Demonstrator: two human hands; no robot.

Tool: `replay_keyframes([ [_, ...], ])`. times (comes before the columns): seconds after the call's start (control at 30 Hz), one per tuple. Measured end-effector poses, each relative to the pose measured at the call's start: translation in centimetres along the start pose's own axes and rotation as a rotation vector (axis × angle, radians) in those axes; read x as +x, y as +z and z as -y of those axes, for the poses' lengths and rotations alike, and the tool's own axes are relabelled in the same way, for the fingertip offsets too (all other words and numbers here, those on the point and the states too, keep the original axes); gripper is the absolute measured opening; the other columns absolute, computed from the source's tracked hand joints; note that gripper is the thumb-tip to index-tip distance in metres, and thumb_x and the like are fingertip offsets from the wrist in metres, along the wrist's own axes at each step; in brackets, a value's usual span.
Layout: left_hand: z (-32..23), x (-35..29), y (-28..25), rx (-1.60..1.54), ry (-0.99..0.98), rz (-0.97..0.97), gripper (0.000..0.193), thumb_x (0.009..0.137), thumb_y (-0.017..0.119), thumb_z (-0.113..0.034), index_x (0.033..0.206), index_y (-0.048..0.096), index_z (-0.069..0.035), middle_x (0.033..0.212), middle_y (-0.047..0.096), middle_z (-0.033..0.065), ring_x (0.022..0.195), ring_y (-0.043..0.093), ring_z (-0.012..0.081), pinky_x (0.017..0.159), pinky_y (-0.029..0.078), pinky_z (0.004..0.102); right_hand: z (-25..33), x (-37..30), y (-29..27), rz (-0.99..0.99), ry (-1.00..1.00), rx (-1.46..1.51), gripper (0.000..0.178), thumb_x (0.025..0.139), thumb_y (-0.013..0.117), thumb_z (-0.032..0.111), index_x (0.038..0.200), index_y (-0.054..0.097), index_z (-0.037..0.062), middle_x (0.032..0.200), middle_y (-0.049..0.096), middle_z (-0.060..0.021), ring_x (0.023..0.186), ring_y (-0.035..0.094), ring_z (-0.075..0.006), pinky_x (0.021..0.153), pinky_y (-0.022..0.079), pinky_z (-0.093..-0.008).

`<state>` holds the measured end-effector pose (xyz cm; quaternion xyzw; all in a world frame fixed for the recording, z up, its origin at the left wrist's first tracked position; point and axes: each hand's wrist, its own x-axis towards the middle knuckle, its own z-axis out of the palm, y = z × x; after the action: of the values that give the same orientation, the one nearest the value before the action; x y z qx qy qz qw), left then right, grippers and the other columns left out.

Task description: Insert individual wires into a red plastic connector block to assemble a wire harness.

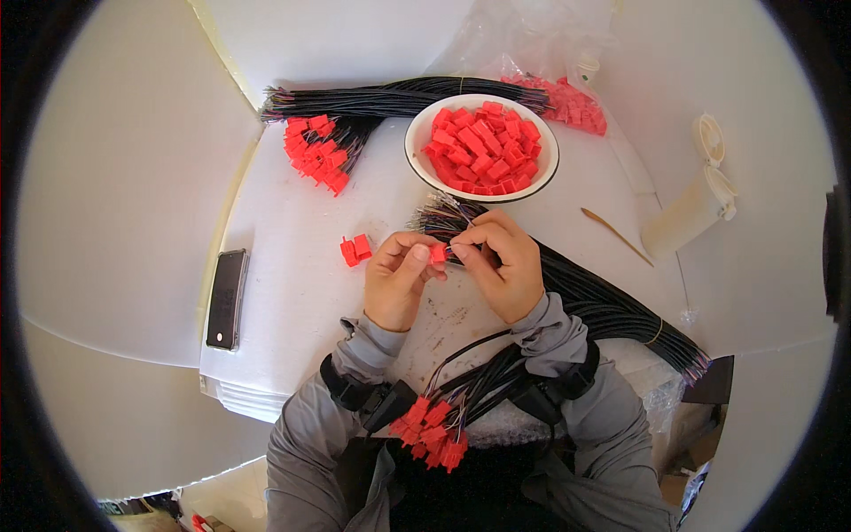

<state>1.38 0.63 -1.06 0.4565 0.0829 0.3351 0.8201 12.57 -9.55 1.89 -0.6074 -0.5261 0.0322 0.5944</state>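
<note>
My left hand [396, 278] pinches a small red plastic connector housing [438, 254] between thumb and fingers. Close against it, my right hand [503, 266] is closed in a pinch on a thin wire end at the housing's right side. How deep the wire sits in the housing is too small to tell. Just behind my right hand lies a thick bundle of black cables [585, 288] with bare coloured wire ends. Two loose red housings [355, 250] lie on the table left of my left hand.
A white bowl [415, 164] of red housings stands behind my hands, a bag of more [576, 106] beyond. Finished-looking cables with red ends [430, 434] lie near my lap; others [315, 152] lie back left. A phone [227, 300], a pointed stick [616, 235] and an open-lidded container [687, 217] flank them.
</note>
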Motion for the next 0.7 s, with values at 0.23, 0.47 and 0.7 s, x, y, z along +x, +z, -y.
replay_keyframes([
  [0.23, 0.06, -0.07, 0.16, -0.037, 0.008, 0.008, 0.017, 0.081, 0.055, -0.007, 0.096, 0.051, -0.001, 0.086, 0.058, 0.0083, 0.074, 0.055, 0.0138, 0.065, 0.046, 0.0279, -0.27, 0.06, 0.23, -0.040, 0.012, 0.020, 0.006, 0.075, 0.057, 0.003, 0.078, 0.053, 0.0007, 0.075, 0.049, -0.0079, 0.050, 0.045, -0.0124, 0.044, 0.036, -0.0220],
  [0.47, -0.13, -0.13, 0.10, -0.018, -0.012, -0.007, 0.019, 0.080, 0.056, -0.008, 0.097, 0.052, 0.001, 0.083, 0.059, 0.0090, 0.068, 0.055, 0.0142, 0.063, 0.047, 0.0276, 0.19, 0.09, -0.01, -0.020, -0.002, -0.029, 0.006, 0.074, 0.059, 0.004, 0.078, 0.056, 0.0020, 0.075, 0.049, -0.0079, 0.051, 0.046, -0.0132, 0.045, 0.037, -0.0228],
  [0.7, -0.03, -0.13, -0.04, 0.087, 0.000, -0.023, 0.022, 0.079, 0.058, -0.009, 0.097, 0.053, 0.003, 0.082, 0.059, 0.0088, 0.066, 0.055, 0.0137, 0.061, 0.047, 0.0266, 0.24, 0.07, -0.02, -0.009, 0.022, -0.034, 0.007, 0.073, 0.059, 0.003, 0.079, 0.056, 0.0026, 0.075, 0.049, -0.0061, 0.051, 0.045, -0.0109, 0.045, 0.036, -0.0209],
])
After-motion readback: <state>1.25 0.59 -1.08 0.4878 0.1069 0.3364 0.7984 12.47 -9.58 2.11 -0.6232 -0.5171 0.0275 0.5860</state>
